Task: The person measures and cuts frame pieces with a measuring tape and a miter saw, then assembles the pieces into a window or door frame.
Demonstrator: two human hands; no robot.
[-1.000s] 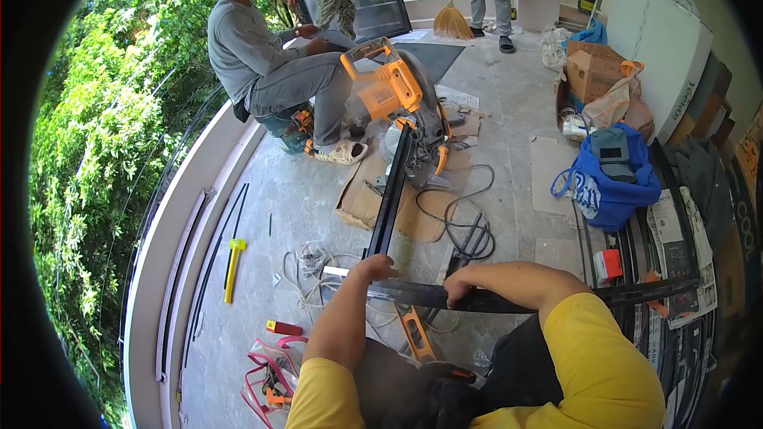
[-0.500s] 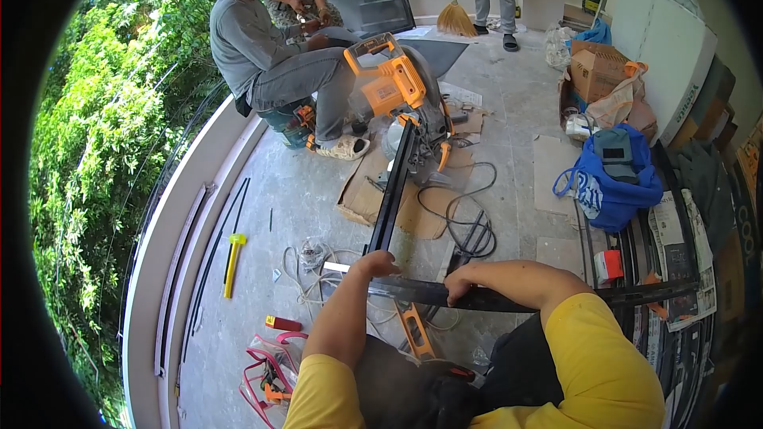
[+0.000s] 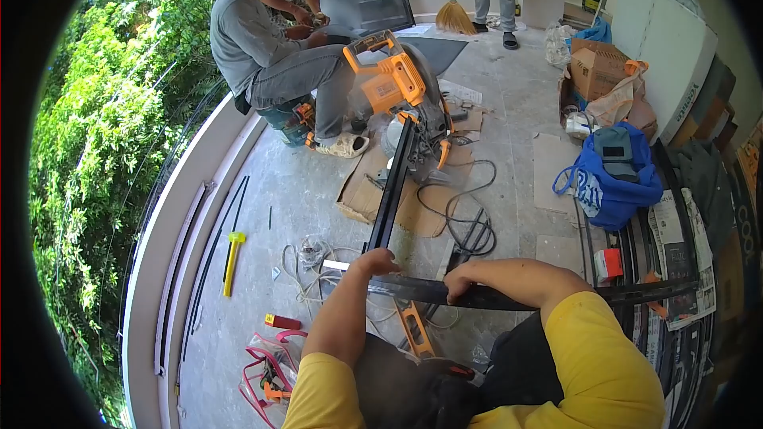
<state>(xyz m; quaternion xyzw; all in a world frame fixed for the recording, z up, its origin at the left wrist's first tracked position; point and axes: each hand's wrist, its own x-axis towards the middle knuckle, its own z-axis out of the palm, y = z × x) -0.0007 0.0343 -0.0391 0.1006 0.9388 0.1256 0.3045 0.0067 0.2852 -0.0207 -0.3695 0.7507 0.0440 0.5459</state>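
Observation:
A long black metal profile lies crosswise in front of my body, reaching right over the stacked bars. My right hand is closed on it left of its middle. My left hand is closed at the near end of a second black profile, close to the crosswise one's left end; its fingers are partly hidden. That second profile runs forward to an orange miter saw standing on the floor. Under the crosswise profile, near my legs, is an orange tool with an open frame.
A seated person is left of the saw, two more people behind. A yellow hammer-shaped tool, a red box and a pink-edged bag lie left. A blue bag, cardboard box and bars line the right. Cables cross the floor.
Both my hands and the two profiles stay practically where they were. At the back, the person behind the seated one has shifted and leans lower.

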